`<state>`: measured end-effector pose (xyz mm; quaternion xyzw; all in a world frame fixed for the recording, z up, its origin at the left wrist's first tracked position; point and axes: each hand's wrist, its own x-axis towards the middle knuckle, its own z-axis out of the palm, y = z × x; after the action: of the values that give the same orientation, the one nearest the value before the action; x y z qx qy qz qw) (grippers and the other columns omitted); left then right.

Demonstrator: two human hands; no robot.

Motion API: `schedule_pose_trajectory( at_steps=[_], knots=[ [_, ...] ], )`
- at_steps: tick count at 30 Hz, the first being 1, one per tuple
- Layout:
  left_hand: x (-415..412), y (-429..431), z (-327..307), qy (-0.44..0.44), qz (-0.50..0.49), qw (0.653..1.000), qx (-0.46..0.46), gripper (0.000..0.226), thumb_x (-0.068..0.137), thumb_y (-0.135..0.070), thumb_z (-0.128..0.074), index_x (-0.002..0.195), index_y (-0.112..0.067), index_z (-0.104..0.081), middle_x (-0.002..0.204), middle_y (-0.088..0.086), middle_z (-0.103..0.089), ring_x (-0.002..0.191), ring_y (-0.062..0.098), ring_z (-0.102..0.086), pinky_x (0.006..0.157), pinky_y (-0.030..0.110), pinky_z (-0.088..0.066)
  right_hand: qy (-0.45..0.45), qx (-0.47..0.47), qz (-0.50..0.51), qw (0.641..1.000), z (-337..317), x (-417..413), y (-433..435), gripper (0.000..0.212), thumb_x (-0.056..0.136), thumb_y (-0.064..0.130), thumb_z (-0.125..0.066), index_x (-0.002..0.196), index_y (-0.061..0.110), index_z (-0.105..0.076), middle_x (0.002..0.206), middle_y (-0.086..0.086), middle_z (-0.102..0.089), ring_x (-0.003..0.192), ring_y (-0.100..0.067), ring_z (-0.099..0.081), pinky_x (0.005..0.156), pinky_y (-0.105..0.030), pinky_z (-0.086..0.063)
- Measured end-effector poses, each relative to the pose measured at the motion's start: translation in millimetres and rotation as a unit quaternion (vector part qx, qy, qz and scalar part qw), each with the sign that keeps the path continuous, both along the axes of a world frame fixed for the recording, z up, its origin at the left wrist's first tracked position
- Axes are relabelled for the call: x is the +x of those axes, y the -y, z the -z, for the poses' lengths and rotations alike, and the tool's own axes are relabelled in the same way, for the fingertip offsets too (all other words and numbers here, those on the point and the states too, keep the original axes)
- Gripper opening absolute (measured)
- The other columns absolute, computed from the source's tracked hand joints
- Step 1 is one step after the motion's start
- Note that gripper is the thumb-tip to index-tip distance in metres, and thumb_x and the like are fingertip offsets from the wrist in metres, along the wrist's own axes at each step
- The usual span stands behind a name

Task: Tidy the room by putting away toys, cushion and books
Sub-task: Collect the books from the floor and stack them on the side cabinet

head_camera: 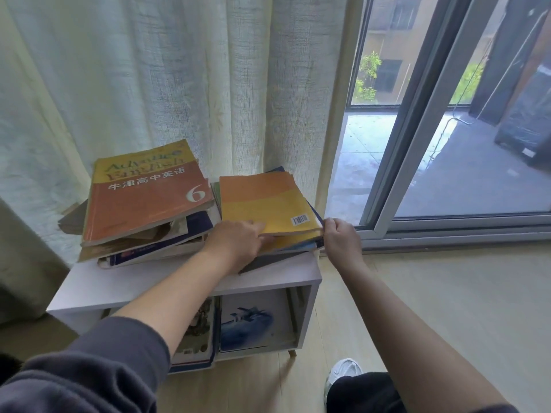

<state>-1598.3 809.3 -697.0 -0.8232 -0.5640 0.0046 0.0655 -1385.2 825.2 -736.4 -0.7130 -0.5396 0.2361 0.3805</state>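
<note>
Fingers (253, 227) of the left hand (235, 242) are tucked under the near edge of the orange and yellow paper book (265, 204) on the low white shelf (134, 281), the right hand (340, 236) pinches its near right corner, and its long side points away from both.

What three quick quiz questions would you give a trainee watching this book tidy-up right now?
1. True or false: the barcode book lies on top of the right stack.
2. Which numeral shows on the orange book topping the left stack? A: 3. B: 6. C: 9.
3. Fill in: the left hand and the right hand both hold the ___ stack.

Key: 1 true; 2 B; 3 right.
</note>
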Motion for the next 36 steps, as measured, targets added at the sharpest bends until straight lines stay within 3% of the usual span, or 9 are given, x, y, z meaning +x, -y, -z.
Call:
schedule_pose_trajectory(
  at_steps=[3,9,14,17,22,25,29,33,36],
  knots=[
    [-4.1,9.7,-3.1,0.183,-0.051,0.982,0.011,0.043,0.102,-0.043,-0.03,0.136,-0.024,-0.047,0.101,0.008,-0.069,0.085,0.03,-0.063,0.066,0.035,-0.05,0.139,-0.007,-0.027,0.99,-2.0,0.2,5.1,0.027,0.099,0.025,-0.038,0.107,0.02,-0.064,0.1,-0.001,-0.066,0.105,-0.026,-0.054,0.092,-0.041,-0.035],
    [3.3,13.8,-1.9,0.2,-0.082,0.976,0.018,0.046,0.103,-0.03,-0.028,0.149,-0.025,-0.025,0.07,0.004,-0.057,0.053,0.021,-0.049,0.043,0.029,-0.033,0.257,-0.02,-0.069,0.964,-11.0,-12.2,5.0,0.037,0.095,0.035,-0.047,0.13,0.023,-0.052,0.117,-0.002,-0.064,0.116,-0.023,-0.05,0.094,-0.041,-0.029],
    [-0.5,19.9,-3.9,0.175,-0.05,0.983,-0.001,0.048,0.103,-0.03,-0.028,0.15,-0.033,-0.022,0.104,0.007,-0.066,0.076,0.027,-0.061,0.055,0.031,-0.037,-0.146,-0.02,-0.039,0.988,-28.0,-9.8,-2.0,0.053,0.088,0.021,-0.069,0.137,0.013,-0.05,0.12,-0.007,-0.066,0.11,-0.024,-0.063,0.095,-0.043,-0.052],
    [2.3,22.8,0.7,0.117,-0.028,0.993,-0.003,0.049,0.102,-0.032,-0.027,0.15,-0.034,-0.017,0.13,0.004,-0.055,0.096,0.029,-0.06,0.066,0.034,-0.045,-0.543,-0.074,-0.009,0.837,-46.7,-16.9,1.8,0.035,0.098,0.025,-0.055,0.123,0.0,-0.055,0.105,-0.017,-0.067,0.097,-0.031,-0.068,0.079,-0.039,-0.059],
    [5.8,24.6,5.6,-0.006,-0.042,0.997,-0.065,0.062,0.099,-0.043,-0.031,0.153,-0.032,0.0,0.154,0.012,-0.026,0.134,0.033,-0.034,0.095,0.041,-0.043,-0.573,-0.126,-0.108,0.803,-45.0,-39.7,17.3,0.015,0.099,0.018,-0.052,0.11,0.009,-0.055,0.102,-0.012,-0.062,0.091,-0.027,-0.064,0.085,-0.043,-0.057],
    [4.6,32.2,-2.8,0.115,-0.062,0.979,-0.157,0.066,0.098,-0.038,-0.034,0.153,-0.03,0.001,0.161,0.007,-0.007,0.147,0.027,-0.01,0.117,0.042,-0.018,-0.592,-0.082,-0.042,0.801,-47.1,-48.5,23.7,0.02,0.099,0.002,-0.044,0.116,0.011,-0.051,0.106,-0.013,-0.062,0.093,-0.029,-0.064,0.066,-0.039,-0.061],
    [10.7,19.6,-39.8,0.448,-0.097,0.857,-0.236,0.054,0.1,-0.022,-0.034,0.152,-0.022,-0.02,0.157,0.002,-0.023,0.141,0.023,-0.026,0.115,0.039,-0.025,-0.509,-0.002,-0.068,0.858,-65.6,-49.1,30.2,0.021,0.098,0.003,-0.047,0.11,0.015,-0.059,0.106,-0.014,-0.065,0.094,-0.029,-0.066,0.079,-0.044,-0.059],
    [20.5,19.1,-97.6,0.716,-0.086,0.629,-0.291,0.036,0.098,-0.043,-0.042,0.125,-0.023,-0.053,0.116,0.006,-0.063,0.103,0.025,-0.06,0.091,0.045,-0.05,-0.193,0.182,-0.17,0.949,-96.1,-49.7,51.7,0.019,0.097,0.012,-0.053,0.098,0.028,-0.064,0.086,0.001,-0.069,0.078,-0.012,-0.065,0.07,-0.023,-0.056],
    [18.6,21.1,-130.6,0.76,-0.08,0.592,-0.255,0.048,0.095,-0.052,-0.047,0.121,-0.012,-0.05,0.087,0.01,-0.069,0.086,0.033,-0.069,0.083,0.053,-0.055,-0.044,0.292,-0.265,0.918,-103.7,-46.3,66.6,0.032,0.094,0.003,-0.055,0.122,0.015,-0.063,0.078,-0.001,-0.067,0.065,-0.011,-0.059,0.059,-0.017,-0.047]
  ],
)
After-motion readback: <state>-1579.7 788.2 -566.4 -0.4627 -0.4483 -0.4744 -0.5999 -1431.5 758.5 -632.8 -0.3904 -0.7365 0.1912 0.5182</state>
